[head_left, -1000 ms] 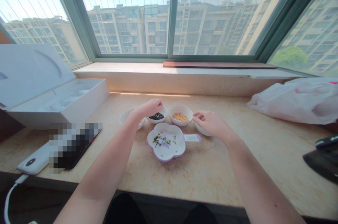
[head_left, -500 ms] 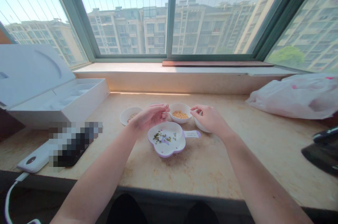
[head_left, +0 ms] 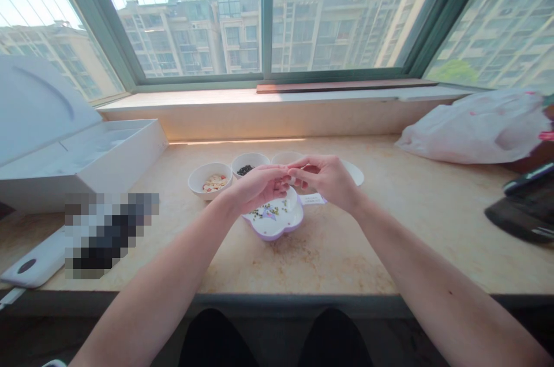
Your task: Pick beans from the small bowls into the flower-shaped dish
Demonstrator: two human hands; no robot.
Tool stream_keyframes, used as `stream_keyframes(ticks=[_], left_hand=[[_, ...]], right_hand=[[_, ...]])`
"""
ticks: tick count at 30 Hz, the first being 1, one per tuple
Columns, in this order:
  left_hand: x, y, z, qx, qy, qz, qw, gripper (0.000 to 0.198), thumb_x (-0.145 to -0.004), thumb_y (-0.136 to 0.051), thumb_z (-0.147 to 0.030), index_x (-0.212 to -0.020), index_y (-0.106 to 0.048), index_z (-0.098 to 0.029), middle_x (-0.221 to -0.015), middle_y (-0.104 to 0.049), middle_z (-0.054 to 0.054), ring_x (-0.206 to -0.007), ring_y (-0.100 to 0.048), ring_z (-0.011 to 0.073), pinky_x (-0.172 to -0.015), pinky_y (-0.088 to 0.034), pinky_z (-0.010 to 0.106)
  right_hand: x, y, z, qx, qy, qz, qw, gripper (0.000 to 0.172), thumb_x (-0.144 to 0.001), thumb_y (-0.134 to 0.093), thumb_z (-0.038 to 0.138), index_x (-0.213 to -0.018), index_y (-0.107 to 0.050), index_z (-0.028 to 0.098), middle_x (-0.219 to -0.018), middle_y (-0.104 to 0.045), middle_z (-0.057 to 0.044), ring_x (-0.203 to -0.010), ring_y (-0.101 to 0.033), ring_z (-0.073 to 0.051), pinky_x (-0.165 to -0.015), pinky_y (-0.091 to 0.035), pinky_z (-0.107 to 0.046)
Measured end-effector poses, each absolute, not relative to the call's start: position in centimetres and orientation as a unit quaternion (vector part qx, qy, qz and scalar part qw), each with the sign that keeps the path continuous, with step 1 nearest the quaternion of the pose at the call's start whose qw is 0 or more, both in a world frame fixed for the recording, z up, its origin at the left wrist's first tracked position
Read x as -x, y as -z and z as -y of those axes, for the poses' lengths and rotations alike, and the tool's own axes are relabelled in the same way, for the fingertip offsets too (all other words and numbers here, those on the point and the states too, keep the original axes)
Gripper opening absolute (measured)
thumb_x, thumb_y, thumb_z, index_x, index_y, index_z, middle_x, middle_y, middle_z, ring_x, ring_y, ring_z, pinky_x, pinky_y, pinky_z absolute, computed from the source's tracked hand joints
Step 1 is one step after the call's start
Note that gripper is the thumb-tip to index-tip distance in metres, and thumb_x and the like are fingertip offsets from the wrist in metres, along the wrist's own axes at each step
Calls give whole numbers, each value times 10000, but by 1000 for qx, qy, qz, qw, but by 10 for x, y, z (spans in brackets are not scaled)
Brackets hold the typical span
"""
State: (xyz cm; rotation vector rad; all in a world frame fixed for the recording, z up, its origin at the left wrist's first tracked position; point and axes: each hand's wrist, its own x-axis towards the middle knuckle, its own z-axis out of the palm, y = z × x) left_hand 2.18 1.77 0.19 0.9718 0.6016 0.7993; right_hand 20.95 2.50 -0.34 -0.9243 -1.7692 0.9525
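Note:
A flower-shaped white dish with a purple rim (head_left: 273,224) holds several small green beans on the marble counter (head_left: 329,257). Above its far side my left hand (head_left: 258,186) and my right hand (head_left: 325,178) meet, fingertips pinched together; whatever they pinch is too small to make out. Behind them stand small white bowls: one with pale and red pieces (head_left: 209,180), one with black beans (head_left: 250,164), and a third bowl (head_left: 285,157) mostly hidden by my hands. A flat white dish (head_left: 355,172) shows behind my right hand.
An open white box (head_left: 82,156) sits at the left, with a white power bank (head_left: 30,266) and a blurred-out object nearer the edge. A white plastic bag (head_left: 474,127) lies at the right, a dark object (head_left: 521,211) beyond it. The window ledge (head_left: 277,103) runs behind.
My left hand left the black-bean bowl and came right and toward me; my right hand moved left off the flat dish. Both now meet over the flower dish. The camera tipped down slightly.

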Motion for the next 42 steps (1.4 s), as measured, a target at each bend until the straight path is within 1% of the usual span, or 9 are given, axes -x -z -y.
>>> stream_keyframes(ticks=[5,9,13,19,23,28,30,35,42], left_hand=[[-20,-5,-21,-423,-380,-271,776,163,-805,-759,-215,-854,-639,-116,-719,-519,-27,-624,-458,54,-583,-359,197],[-14,-13,-19,-457,-404,-288,738,188,-844,-711,-231,-986,-674,-115,-700,-493,-36,-594,-437,55,-553,-328,202],[-4,-19,-23,-556,-450,-403,571,156,-890,-601,-216,-974,-687,-116,-645,-488,-33,-557,-416,70,-540,-303,223],[1,-15,-28,-735,-304,-557,239,195,-885,-541,-192,-884,-733,-153,-762,-676,33,-706,-557,148,-649,-387,259],[3,-8,-25,-810,-184,-514,212,258,-875,-492,-142,-896,-745,-185,-878,-725,46,-767,-612,167,-693,-411,267],[7,-4,-21,-840,-83,-488,221,281,-802,-592,-107,-1002,-751,-225,-1001,-722,56,-833,-625,195,-719,-413,275],[6,-4,-20,-848,-61,-479,220,295,-773,-635,-105,-1013,-745,-237,-1010,-716,49,-863,-621,201,-733,-408,272],[-8,-1,-16,-872,-16,-454,183,260,-797,-671,-169,-1049,-719,-214,-1113,-716,60,-977,-634,229,-790,-426,283],[-23,15,-18,-898,-42,-415,141,178,-848,-656,-222,-1013,-715,-193,-1168,-714,78,-1053,-656,251,-885,-460,315]], right_hand=[[-210,4,-28,388,-368,688,491,395,-719,-833,538,-865,-766,176,-656,-670,-10,-581,-568,-126,-560,-465,-265],[-212,-2,-29,352,-508,607,499,439,-703,-832,583,-797,-704,173,-611,-562,31,-510,-410,-70,-465,-314,-221],[-217,-8,-27,315,-657,545,414,450,-688,-849,573,-770,-645,181,-621,-455,62,-491,-287,-51,-435,-228,-202],[-220,-10,-27,318,-676,554,369,440,-740,-801,583,-771,-602,193,-632,-437,61,-491,-262,-60,-433,-237,-205],[-225,-8,-35,369,-569,614,403,516,-764,-713,698,-754,-593,196,-648,-507,37,-485,-308,-67,-448,-256,-231],[-247,-9,-49,560,-123,722,388,459,-827,-656,632,-709,-689,190,-676,-657,-53,-642,-569,-174,-605,-412,-305],[-256,-11,-53,604,-39,716,348,378,-844,-654,548,-722,-723,197,-744,-715,-76,-717,-631,-209,-653,-449,-318],[-271,-10,-60,681,2,686,254,184,-813,-692,373,-768,-764,210,-832,-759,-80,-783,-682,-233,-671,-474,-320],[-276,-5,-65,711,-2,672,207,177,-829,-679,336,-840,-801,208,-912,-781,-93,-829,-700,-245,-657,-466,-309]])
